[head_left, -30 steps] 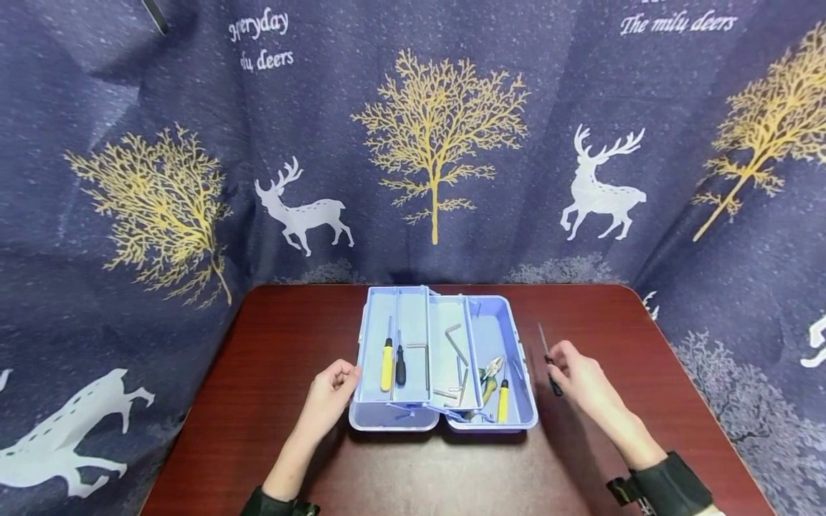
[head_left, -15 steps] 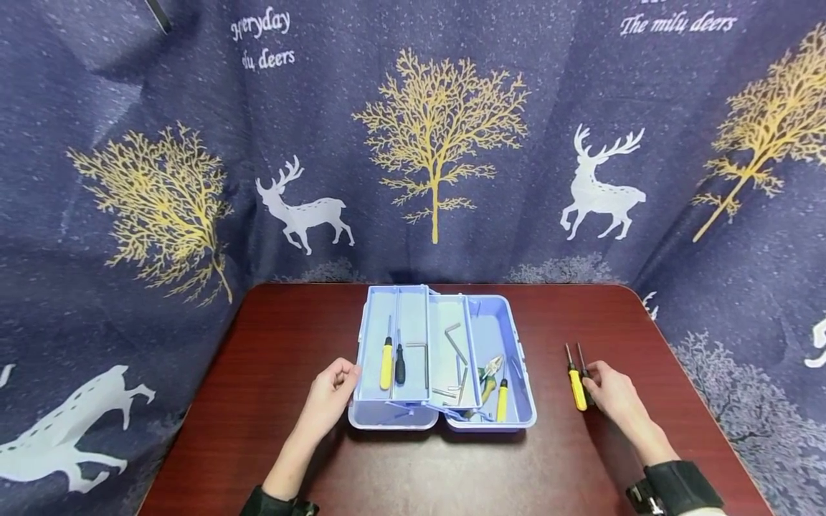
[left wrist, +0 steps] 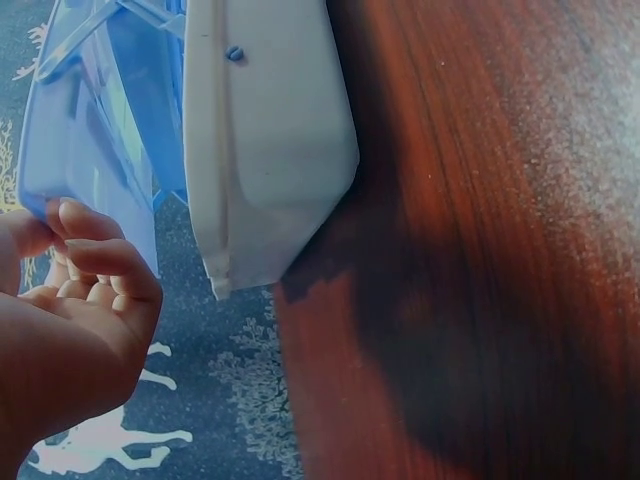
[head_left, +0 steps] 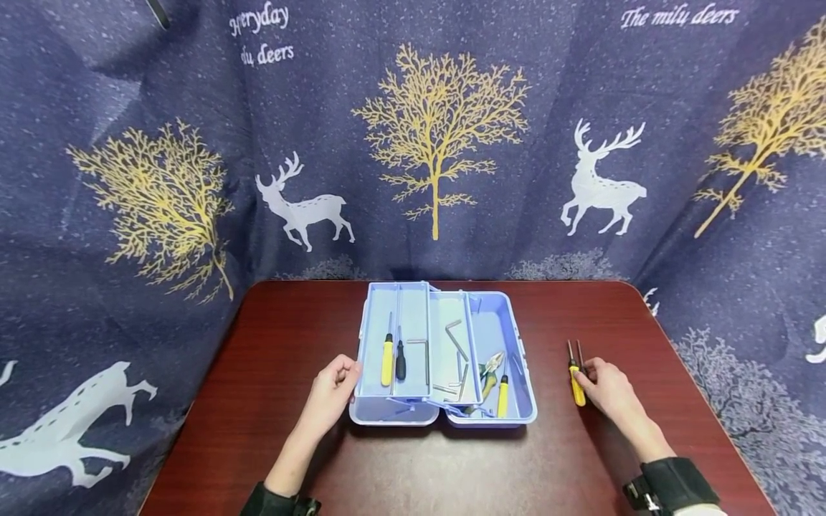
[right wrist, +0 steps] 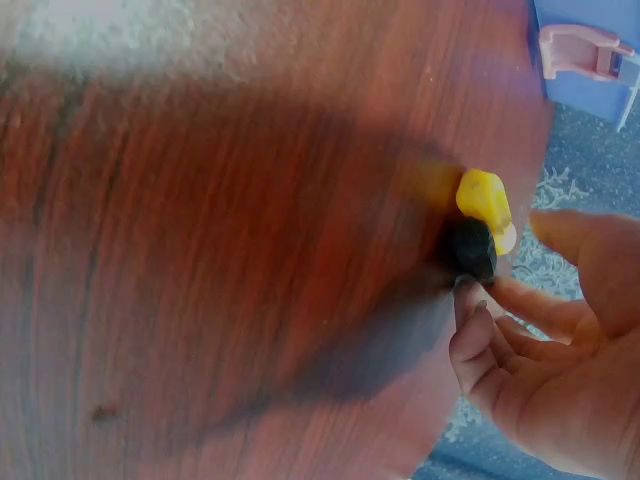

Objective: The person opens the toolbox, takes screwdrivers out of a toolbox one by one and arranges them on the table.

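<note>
A light blue toolbox [head_left: 524, 390] stands open in the middle of the dark red table [head_left: 452, 466]. My left hand [head_left: 334, 390] sits at its left side, with curled fingers [left wrist: 95, 255] holding the edge of the raised tray [left wrist: 60, 150]. Right of the box, a yellow-handled screwdriver [head_left: 575, 383] and a black-handled one [head_left: 581, 358] lie side by side on the table. My right hand [head_left: 603, 390] is beside them; its fingertips [right wrist: 475, 300] touch the black handle's end [right wrist: 470, 250], and the thumb stands apart near the yellow handle [right wrist: 485, 200].
The left tray holds a yellow screwdriver [head_left: 387, 362] and a small black one [head_left: 401, 364]. Hex keys [head_left: 455, 340] lie in the middle tray, pliers [head_left: 490, 371] and another yellow screwdriver [head_left: 502, 395] in the base. A printed dark blue curtain [head_left: 439, 143] surrounds the table.
My right hand carried the black screwdriver away from the toolbox to the right and laid it beside the yellow one. The left hand stayed in place.
</note>
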A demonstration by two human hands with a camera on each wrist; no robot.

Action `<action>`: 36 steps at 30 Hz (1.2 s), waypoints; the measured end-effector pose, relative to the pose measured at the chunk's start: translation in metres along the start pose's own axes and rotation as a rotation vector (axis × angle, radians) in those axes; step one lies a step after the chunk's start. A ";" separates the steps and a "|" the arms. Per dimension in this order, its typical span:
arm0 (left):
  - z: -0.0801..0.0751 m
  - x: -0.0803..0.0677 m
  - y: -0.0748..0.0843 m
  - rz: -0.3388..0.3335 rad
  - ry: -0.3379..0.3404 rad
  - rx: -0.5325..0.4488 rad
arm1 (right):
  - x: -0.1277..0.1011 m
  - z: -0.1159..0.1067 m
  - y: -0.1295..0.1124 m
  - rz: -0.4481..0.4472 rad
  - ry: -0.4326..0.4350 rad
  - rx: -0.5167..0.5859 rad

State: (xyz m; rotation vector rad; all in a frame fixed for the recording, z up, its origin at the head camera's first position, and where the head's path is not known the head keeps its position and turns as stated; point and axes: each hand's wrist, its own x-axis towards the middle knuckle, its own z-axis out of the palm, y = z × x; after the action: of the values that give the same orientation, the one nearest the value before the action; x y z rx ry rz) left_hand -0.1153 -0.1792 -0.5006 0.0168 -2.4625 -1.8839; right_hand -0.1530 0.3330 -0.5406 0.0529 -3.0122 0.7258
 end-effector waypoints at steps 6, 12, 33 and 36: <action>-0.001 -0.001 0.001 0.007 -0.003 -0.004 | 0.001 0.002 -0.001 -0.009 -0.004 0.001; -0.001 -0.001 0.001 0.009 -0.003 -0.006 | 0.002 0.000 -0.001 -0.001 -0.018 -0.007; 0.000 -0.001 -0.001 -0.005 0.006 0.010 | 0.018 -0.023 -0.094 -0.067 0.037 0.079; 0.001 0.000 -0.002 0.003 0.012 0.015 | 0.022 -0.028 -0.126 -0.084 0.027 0.118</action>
State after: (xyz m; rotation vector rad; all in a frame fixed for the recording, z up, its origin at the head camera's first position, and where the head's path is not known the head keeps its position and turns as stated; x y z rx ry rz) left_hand -0.1150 -0.1791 -0.5026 0.0249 -2.4675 -1.8578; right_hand -0.1689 0.2331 -0.4575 0.1709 -2.9189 0.8867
